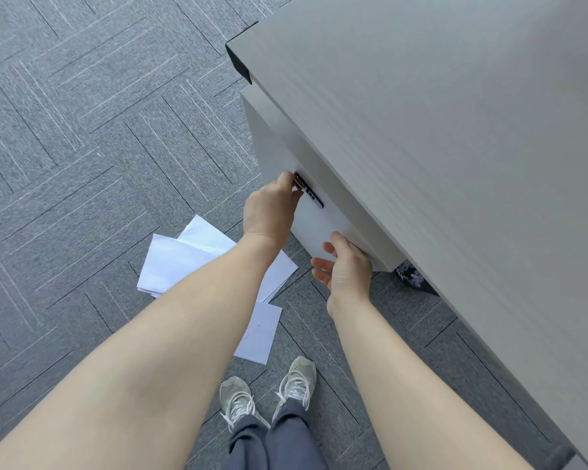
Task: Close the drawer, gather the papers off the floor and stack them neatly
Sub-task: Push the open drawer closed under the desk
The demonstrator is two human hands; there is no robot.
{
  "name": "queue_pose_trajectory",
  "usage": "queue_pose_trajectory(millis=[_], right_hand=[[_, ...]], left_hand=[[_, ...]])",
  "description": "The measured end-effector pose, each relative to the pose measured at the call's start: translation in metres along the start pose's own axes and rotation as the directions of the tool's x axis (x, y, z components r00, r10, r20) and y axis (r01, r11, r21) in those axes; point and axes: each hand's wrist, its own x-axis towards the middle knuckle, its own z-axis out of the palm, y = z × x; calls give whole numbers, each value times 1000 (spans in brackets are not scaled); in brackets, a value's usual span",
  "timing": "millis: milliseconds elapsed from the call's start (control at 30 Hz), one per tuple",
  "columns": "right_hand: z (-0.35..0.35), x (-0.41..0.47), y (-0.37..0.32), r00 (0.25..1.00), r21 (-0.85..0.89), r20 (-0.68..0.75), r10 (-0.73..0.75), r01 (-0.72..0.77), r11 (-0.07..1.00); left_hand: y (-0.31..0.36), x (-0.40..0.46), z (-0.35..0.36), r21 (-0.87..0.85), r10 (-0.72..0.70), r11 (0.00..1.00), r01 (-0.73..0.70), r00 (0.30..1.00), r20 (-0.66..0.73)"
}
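Both forearms reach to the drawer [319, 228], left hand [270, 212] pinching its key [298, 182], right hand [347, 266] open-fingered bracing its front, papers [190, 259] below.

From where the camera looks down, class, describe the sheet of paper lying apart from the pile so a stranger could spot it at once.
Start at the grey desk and drop to the carpet below its white drawer. A fanned pile of white papers lies there. The lone sheet lies nearer the shoes, flat and by itself, not overlapped by others.
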Motion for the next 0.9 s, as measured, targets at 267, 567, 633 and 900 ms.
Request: queue_pose_trajectory(millis=[267, 567, 633, 900], right_hand=[[-1, 0, 0, 1000, 14, 31, 1, -2, 1000], [1, 3, 2, 999, 54, 14, 38, -38, 998], [1, 4, 2, 999, 55, 14, 39, -40, 998], [7, 0, 8, 1000, 30, -21, 7, -7, 1000]], left_hand=[[-2, 2, 6, 54, 21, 998, -22, 1000, 11], [-6, 5, 7, -199, -77, 976, 84, 996, 43], [-7, 6, 6, -239, -90, 966, 103, 994, 61], [-12, -7, -13, -234, -194, 944, 231, 966, 171]])
